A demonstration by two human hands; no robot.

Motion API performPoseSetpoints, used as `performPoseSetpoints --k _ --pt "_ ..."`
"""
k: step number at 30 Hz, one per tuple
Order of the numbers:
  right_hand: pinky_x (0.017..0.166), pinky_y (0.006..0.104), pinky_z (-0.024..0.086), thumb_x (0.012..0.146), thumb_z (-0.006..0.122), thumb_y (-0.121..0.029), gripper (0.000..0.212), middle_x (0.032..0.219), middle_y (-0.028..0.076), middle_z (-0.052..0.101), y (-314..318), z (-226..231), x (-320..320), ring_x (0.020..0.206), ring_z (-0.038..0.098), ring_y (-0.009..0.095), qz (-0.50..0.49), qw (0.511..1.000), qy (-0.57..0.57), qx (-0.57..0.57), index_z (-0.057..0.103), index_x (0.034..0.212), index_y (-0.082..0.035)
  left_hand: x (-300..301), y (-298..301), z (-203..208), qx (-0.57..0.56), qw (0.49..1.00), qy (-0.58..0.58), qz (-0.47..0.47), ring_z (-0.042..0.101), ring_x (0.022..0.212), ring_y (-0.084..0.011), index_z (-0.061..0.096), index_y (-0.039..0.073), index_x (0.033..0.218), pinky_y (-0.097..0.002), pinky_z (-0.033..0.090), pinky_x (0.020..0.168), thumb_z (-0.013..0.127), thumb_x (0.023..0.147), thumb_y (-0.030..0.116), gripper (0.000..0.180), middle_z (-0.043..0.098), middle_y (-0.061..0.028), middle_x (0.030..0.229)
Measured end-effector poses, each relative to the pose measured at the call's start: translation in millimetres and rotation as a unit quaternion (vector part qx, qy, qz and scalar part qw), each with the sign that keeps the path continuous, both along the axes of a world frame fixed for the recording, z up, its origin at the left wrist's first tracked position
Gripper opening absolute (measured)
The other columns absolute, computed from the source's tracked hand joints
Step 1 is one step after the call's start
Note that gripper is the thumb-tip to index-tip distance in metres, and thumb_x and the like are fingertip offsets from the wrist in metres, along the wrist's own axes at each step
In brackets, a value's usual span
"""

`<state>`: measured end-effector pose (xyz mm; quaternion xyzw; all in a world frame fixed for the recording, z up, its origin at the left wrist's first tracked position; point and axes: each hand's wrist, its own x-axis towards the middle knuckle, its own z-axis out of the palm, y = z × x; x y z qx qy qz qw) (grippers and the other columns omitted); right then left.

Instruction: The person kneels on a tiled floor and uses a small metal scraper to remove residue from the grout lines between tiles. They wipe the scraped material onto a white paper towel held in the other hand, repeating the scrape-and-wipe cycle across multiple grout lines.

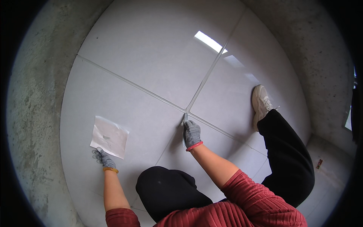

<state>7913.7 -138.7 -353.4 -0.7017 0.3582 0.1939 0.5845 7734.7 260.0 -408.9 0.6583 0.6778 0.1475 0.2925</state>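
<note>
Scraper (185, 120): thin, pale blade, long axis running up and slightly right along grout joint (206, 77), tip at crossing of four glossy grey tiles (159, 53). Gripped in gloved right hand (192, 133), fingers curled shut around handle. Gloved left hand (104, 158) spread flat, fingers open, pressing lower edge of white paper sheet (109, 137) on floor; nothing grasped. Kneeling, white shoe (261, 104) to right.

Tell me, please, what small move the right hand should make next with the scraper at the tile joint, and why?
Probably draw the scraper back along the grout line toward the knees. The right hand holds its tip right at the crossing of the four tiles, and the joint running toward the body lies under that hand. The left hand rests on the paper sheet, bracing on the tile.
</note>
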Motion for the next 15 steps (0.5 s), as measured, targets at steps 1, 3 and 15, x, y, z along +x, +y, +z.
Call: performPoseSetpoints --k 1,3,15 --pt "0.051 0.0288 0.036 0.084 0.054 -0.016 0.020 0.056 0.002 0.049 0 2 2 0.052 0.044 0.012 -0.005 1.000 0.006 0.002 0.063 0.073 -0.003 5 -2 5 -0.007 1.000 -0.020 0.011 0.020 0.136 -0.0340 0.022 0.023 0.145 -0.0436 0.011 0.110 0.020 0.084 0.073 0.079 0.025 -0.0069 0.149" --pt "0.050 0.0304 0.038 0.085 0.053 -0.016 0.020 0.054 0.004 0.049 -1 5 5 0.051 0.046 0.014 0.024 0.999 0.015 -0.021 0.063 0.072 -0.003 15 -7 14 -0.062 0.996 -0.045 0.037 0.021 0.136 -0.0337 0.023 0.023 0.145 -0.0437 0.011 0.110 0.020 0.084 0.073 0.079 0.026 -0.0069 0.148" --pt "0.053 0.0364 0.040 0.081 0.054 -0.021 0.023 0.058 0.009 0.052 -1 14 16 0.053 0.048 0.020 -0.013 0.988 0.149 0.026 0.065 0.071 -0.003 28 -17 23 -0.143 0.986 -0.057 0.055 0.015 0.137 -0.0369 0.019 0.026 0.146 -0.0505 0.006 0.109 0.017 0.083 0.074 0.079 0.019 -0.0058 0.151"
